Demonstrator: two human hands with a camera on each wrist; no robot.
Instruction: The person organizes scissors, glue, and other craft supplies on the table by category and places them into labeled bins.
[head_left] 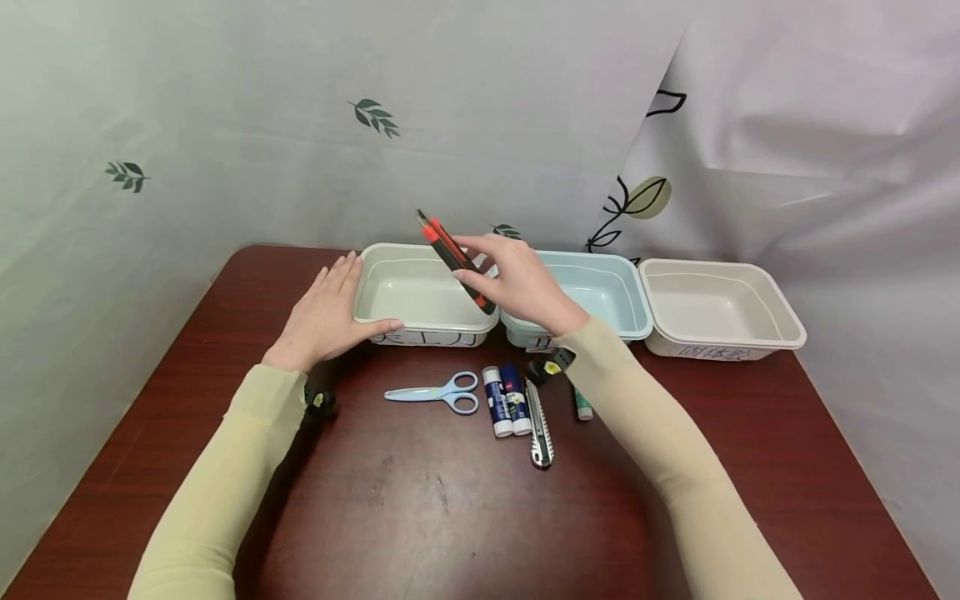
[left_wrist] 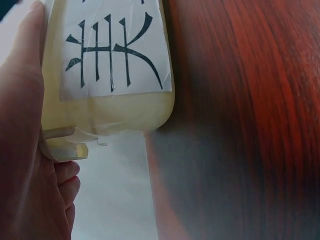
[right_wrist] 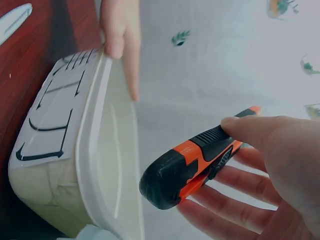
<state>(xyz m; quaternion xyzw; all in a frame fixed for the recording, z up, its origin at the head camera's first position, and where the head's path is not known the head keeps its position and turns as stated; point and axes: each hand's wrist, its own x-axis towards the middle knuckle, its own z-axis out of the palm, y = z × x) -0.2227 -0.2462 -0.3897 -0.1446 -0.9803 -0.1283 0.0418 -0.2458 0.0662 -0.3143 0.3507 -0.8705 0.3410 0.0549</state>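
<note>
My right hand (head_left: 521, 282) holds a black and orange utility knife (head_left: 454, 257) above the left bin, its tip pointing up and away. In the right wrist view the thumb presses one side of the knife (right_wrist: 197, 152) and the fingers support the other. My left hand (head_left: 321, 315) rests at the left end of the whitish bin (head_left: 423, 326), fingers straight along its side rim and thumb on the front rim. A paper label (left_wrist: 115, 55) with black characters covers the bin's front.
A light-blue bin (head_left: 630, 300) and a beige bin (head_left: 780, 333) continue the row rightward. In front lie light-blue scissors (head_left: 423, 393), two blue-and-white glue sticks (head_left: 497, 402), a silver utility knife (head_left: 542, 437) and a green tube (head_left: 582, 407) partly under the right forearm. A patterned curtain hangs behind.
</note>
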